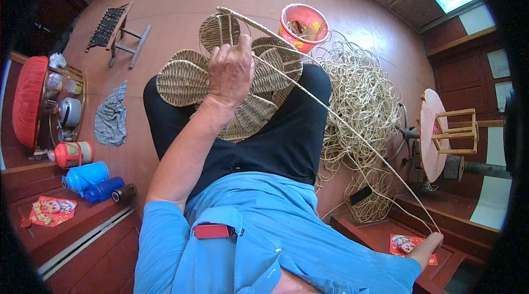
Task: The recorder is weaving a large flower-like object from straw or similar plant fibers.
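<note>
Across the lap point(297, 128) lies the flower-shaped woven piece point(255, 112), clenched by the left hand point(230, 72); well apart, the right hand point(434, 240) grasps the cord point(347, 125). Drawing it taut seems the step; next calls for even tension. Left fingertips are hidden, right ones too small to read.

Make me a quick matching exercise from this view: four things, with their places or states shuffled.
1. Left hand
2. Right hand
3. Bucket
4. Checked cloth

A. Lying on the floor at left
B. Red, beside the loose cord heap
C. Closed at the woven piece
D. Stretched far right, holding the cord

Pairs: 1-C, 2-D, 3-B, 4-A.
</note>
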{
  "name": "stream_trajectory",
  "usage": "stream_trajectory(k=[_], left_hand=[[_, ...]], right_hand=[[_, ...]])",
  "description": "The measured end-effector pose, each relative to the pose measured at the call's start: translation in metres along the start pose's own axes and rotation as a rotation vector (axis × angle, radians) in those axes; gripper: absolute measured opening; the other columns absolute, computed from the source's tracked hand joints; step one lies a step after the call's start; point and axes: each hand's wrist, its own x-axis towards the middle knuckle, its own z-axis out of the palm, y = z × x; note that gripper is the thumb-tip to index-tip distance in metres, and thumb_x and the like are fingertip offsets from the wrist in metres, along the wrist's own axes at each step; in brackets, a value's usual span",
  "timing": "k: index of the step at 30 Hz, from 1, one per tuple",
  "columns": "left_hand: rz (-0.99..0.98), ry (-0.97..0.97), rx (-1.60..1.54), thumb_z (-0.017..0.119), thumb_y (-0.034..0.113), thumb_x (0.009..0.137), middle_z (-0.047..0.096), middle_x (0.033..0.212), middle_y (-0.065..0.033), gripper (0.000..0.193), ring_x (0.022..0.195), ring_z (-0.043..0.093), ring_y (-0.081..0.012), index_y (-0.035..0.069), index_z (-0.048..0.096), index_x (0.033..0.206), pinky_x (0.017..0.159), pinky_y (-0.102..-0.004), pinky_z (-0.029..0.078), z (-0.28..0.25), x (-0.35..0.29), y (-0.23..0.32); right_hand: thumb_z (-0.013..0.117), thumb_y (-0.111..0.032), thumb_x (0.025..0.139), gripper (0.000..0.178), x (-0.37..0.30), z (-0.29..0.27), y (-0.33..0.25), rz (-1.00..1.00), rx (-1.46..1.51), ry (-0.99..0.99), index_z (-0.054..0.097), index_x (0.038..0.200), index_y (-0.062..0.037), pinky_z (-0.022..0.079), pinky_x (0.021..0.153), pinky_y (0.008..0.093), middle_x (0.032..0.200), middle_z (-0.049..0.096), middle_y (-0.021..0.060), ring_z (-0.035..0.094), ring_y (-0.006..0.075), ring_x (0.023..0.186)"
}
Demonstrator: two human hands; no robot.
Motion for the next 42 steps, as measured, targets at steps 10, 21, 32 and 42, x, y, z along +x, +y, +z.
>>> stream_trajectory(k=[10,21,32,42], left_hand=[[-0.019,-0.017,0.003,0.074,0.011,0.090,0.064,0.072,-0.0084,0.024,0.077,0.070,-0.0297,0.012,0.054,0.103,0.078,-0.0469,0.055,-0.001,-0.002,0.004],[-0.102,-0.003,-0.027,0.071,0.012,0.093,0.067,0.072,-0.0096,0.024,0.074,0.073,-0.0316,0.012,0.052,0.107,0.073,-0.0482,0.057,0.010,-0.003,-0.009],[-0.240,-0.282,-0.189,0.064,0.004,0.095,0.069,0.102,-0.0196,0.031,0.092,0.073,-0.0426,0.005,0.048,0.122,0.080,-0.0536,0.056,-0.001,0.017,0.014],[-0.383,-0.138,-0.461,0.067,0.006,0.099,0.067,0.095,-0.0163,0.020,0.091,0.073,-0.0378,0.005,0.053,0.114,0.081,-0.0488,0.057,-0.011,0.008,0.013]], right_hand=[[0.077,-0.021,0.089,0.048,0.040,-0.032,0.035,-0.064,-0.208,-0.178,0.073,0.127,0.0082,0.060,0.099,0.0485,0.129,0.076,0.0196,0.075,0.0323,0.111],[0.074,-0.019,0.094,0.040,0.106,-0.021,0.075,-0.128,-0.369,-0.364,0.077,0.127,0.0029,0.059,0.100,0.0471,0.131,0.077,0.0173,0.075,0.0295,0.113],[0.078,-0.009,0.097,0.031,-0.559,0.029,0.057,-1.346,0.377,-1.354,0.074,0.128,-0.0063,0.055,0.099,0.0367,0.118,0.074,0.0119,0.071,0.0239,0.111],[0.068,-0.019,0.099,0.021,-0.685,0.024,0.050,-1.859,0.395,-1.151,0.068,0.119,-0.0126,0.051,0.085,0.0472,0.104,0.069,0.0088,0.068,0.0318,0.100]])
